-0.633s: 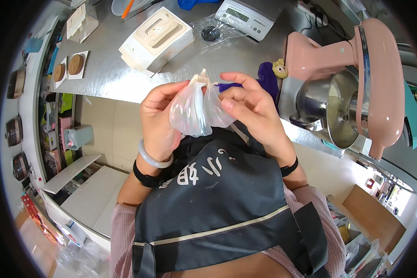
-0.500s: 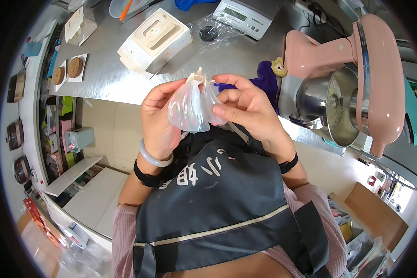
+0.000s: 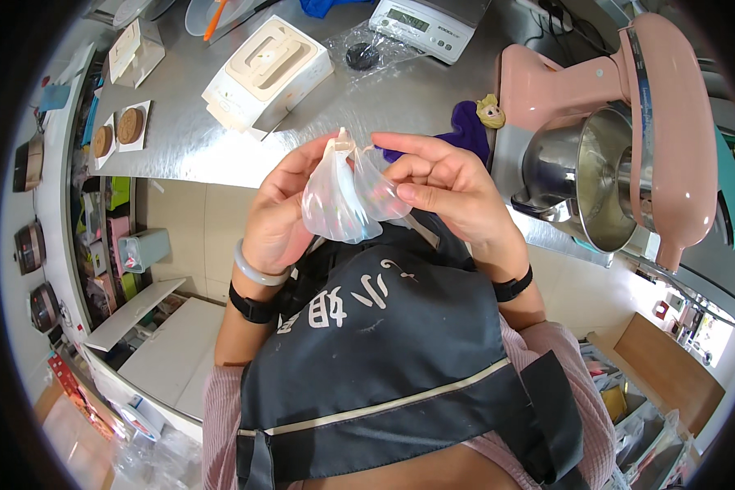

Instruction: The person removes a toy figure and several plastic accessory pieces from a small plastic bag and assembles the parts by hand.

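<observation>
In front of my apron I hold a thin translucent plastic bag [image 3: 327,204], bunched at the top round a small cream-coloured piece [image 3: 343,143]. A pale blue fold or strip shows down its middle. My left hand [image 3: 273,216] is closed on the bag's left side, with its fingertips partly hidden behind the plastic. The right side is pinched by my right hand [image 3: 461,196], thumb in front and the index finger stretched toward the top. What the bag contains, if anything, I cannot make out.
On the steel table [image 3: 196,147] stand a cream box [image 3: 273,73], a scale [image 3: 420,28] and a pink stand mixer [image 3: 678,131] with a metal bowl [image 3: 584,180]. A purple cloth [image 3: 465,131] lies beside the mixer. Two brown discs [image 3: 130,125] rest at the left.
Both hands and the bag have moved slightly nearer to my body. The bag's right side is pulled out further to the right, and the blue fold shows more.
</observation>
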Motion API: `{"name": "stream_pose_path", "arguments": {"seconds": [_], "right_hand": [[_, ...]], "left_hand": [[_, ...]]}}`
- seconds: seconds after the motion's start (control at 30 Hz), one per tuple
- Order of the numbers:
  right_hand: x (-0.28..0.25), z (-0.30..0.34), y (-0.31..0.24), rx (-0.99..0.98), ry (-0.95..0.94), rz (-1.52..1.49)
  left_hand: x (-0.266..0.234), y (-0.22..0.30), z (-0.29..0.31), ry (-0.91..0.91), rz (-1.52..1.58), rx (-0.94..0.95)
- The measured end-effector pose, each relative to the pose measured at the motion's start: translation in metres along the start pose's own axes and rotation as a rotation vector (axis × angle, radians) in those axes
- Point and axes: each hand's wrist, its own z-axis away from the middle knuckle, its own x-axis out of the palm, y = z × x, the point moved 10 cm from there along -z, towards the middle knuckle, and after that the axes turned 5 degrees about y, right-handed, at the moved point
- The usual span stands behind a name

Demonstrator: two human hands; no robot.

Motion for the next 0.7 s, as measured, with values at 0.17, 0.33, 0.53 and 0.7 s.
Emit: {"name": "stream_pose_path", "arguments": {"seconds": [0.17, 0.33, 0.53, 0.7], "right_hand": [[-0.001, 0.000, 0.002, 0.037, -0.017, 0.007], [-0.005, 0.001, 0.000, 0.043, 0.042, 0.033], [-0.010, 0.003, -0.002, 0.040, 0.088, 0.018], [-0.010, 0.004, -0.002, 0.036, 0.083, 0.001]], "left_hand": [[0.003, -0.009, 0.001, -0.063, 0.017, -0.084], [0.000, -0.009, 0.001, -0.053, -0.027, -0.070], [0.000, -0.007, 0.001, -0.069, -0.131, -0.018], [0.000, -0.008, 0.002, -0.094, -0.094, -0.001]]}}
